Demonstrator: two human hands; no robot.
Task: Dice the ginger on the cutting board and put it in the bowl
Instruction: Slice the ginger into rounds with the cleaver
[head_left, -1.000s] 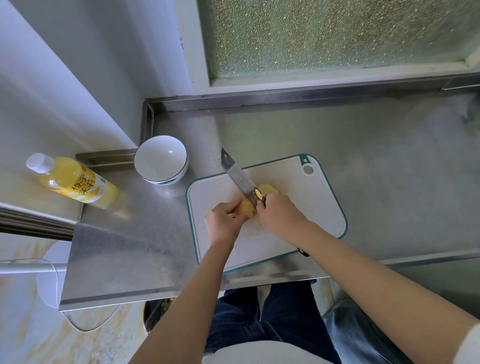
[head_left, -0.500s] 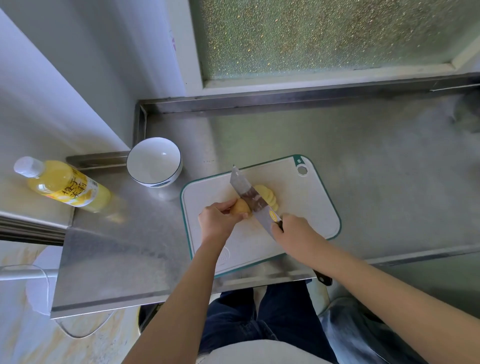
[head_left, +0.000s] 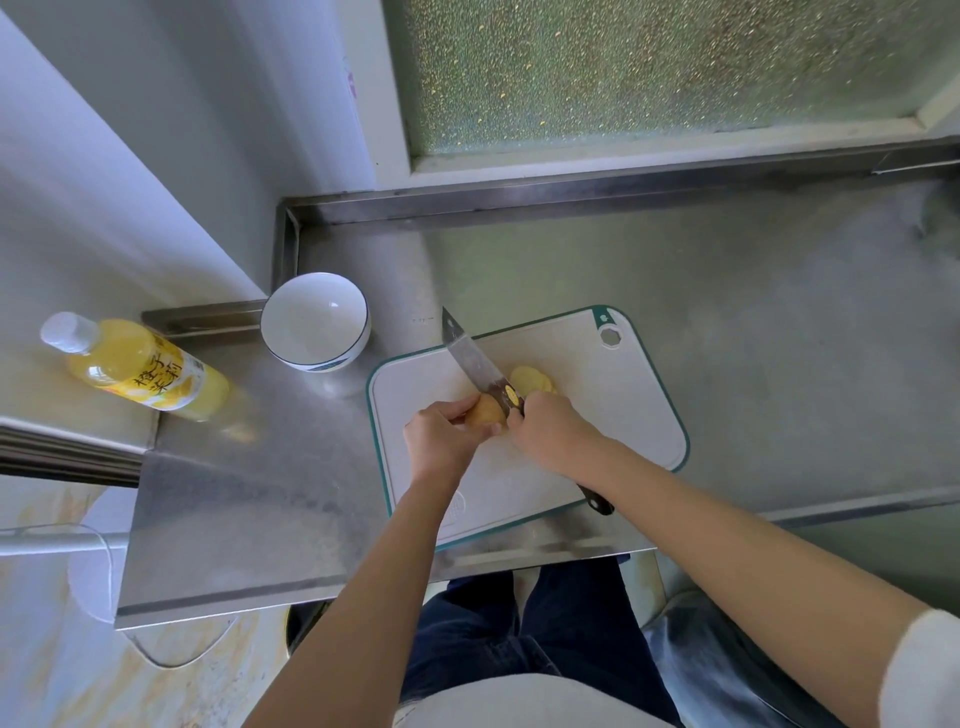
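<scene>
A yellow ginger piece (head_left: 487, 411) lies on the white, green-rimmed cutting board (head_left: 613, 415). My left hand (head_left: 441, 441) pins it down from the left. My right hand (head_left: 553, 434) grips the handle of a knife (head_left: 475, 364); its blade crosses the ginger and points up-left past the board's edge. Several cut yellow slices (head_left: 532, 380) lie fanned just right of the blade. An empty white bowl (head_left: 314, 322) with a dark rim line stands on the steel counter, up-left of the board.
A bottle of yellow liquid (head_left: 135, 371) lies on a ledge at far left. The steel counter (head_left: 727, 291) stretches right, with a raised lip at the back under a frosted window. Its front edge runs just below the board, above my legs.
The knife slid back toward me half a second ago, and now it is pushed forward again, blade across the ginger beside my left fingers. More slices show to its right.
</scene>
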